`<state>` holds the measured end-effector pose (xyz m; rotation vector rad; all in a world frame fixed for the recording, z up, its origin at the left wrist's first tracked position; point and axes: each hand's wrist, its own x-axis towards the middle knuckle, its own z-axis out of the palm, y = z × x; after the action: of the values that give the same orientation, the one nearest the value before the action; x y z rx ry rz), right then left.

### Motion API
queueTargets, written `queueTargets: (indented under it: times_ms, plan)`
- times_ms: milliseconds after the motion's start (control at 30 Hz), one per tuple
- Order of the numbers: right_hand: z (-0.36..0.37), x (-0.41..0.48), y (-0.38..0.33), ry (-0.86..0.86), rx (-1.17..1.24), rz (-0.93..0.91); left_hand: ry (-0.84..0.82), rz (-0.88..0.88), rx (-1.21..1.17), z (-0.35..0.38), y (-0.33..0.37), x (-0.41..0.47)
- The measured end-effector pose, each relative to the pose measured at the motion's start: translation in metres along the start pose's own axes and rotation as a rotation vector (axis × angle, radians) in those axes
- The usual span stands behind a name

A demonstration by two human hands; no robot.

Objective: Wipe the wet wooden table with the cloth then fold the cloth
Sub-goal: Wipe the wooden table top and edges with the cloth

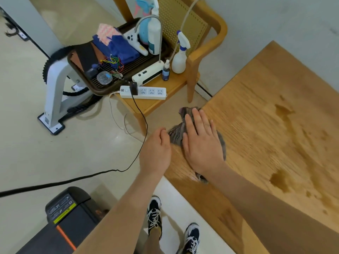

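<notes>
Pressing flat w/ right hand [201, 142], fingers straight and spread, palm down on the grey cloth [176, 133], which spreads the load so more fabric meets the wood. Bunched under that palm at the near-left corner of the counter [266, 99], w/ one end poking past the fingertips and another below the wrist. Left hand [156, 149] just beside the cloth's left edge, out past the counter's rim, fingers loosely curled. Too blurred to tell whether pinching the fabric or only near it; prob. there to stop it sliding off. Wiping barely begun, judging by the wet: dark puddle [280, 180] nr the front, second patch [283, 110] further back, streaks btwn, all well right of the cloth. Beyond the corner, chair [207, 48] w/ spray bottle [179, 59] and power strip [146, 92].
</notes>
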<state>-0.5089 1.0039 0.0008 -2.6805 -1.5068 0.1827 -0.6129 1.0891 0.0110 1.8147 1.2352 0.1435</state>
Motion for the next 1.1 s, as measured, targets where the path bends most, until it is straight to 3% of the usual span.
queueTargets:
  times_ms: [67, 167, 400, 500, 633, 733, 867, 967, 1100]
  plan:
    - [0.004, -0.029, -0.011, -0.053, -0.015, -0.118, 0.089, -0.091, 0.035, 0.005, -0.004, 0.005]
    - [0.000, -0.038, 0.016, -0.076, -0.055, -0.288, 0.190, -0.069, 0.088, 0.013, -0.005, 0.006]
    - [-0.009, 0.032, 0.049, 0.072, 0.019, 0.197, 0.186, -0.006, 0.113, 0.019, -0.009, 0.010]
    - [-0.003, 0.019, 0.030, 0.067, 0.043, 0.196, 0.172, 0.012, 0.173, 0.018, -0.007, 0.010]
    - [0.007, -0.030, -0.009, 0.004, 0.030, 0.019, 0.164, 0.008, 0.222, 0.017, -0.005, 0.011]
    - [0.003, -0.053, 0.011, 0.005, 0.024, -0.066, 0.147, 0.019, 0.239, 0.017, -0.005, 0.011]
    - [-0.013, -0.039, 0.056, 0.114, 0.077, 0.069, 0.134, 0.037, 0.247, 0.018, -0.004, 0.011]
    - [-0.015, 0.001, 0.043, 0.155, 0.185, 0.244, 0.136, 0.028, 0.272, 0.018, -0.005, 0.011]
    - [-0.001, -0.004, 0.007, 0.118, 0.144, 0.096, 0.134, 0.022, 0.317, 0.016, -0.003, 0.009]
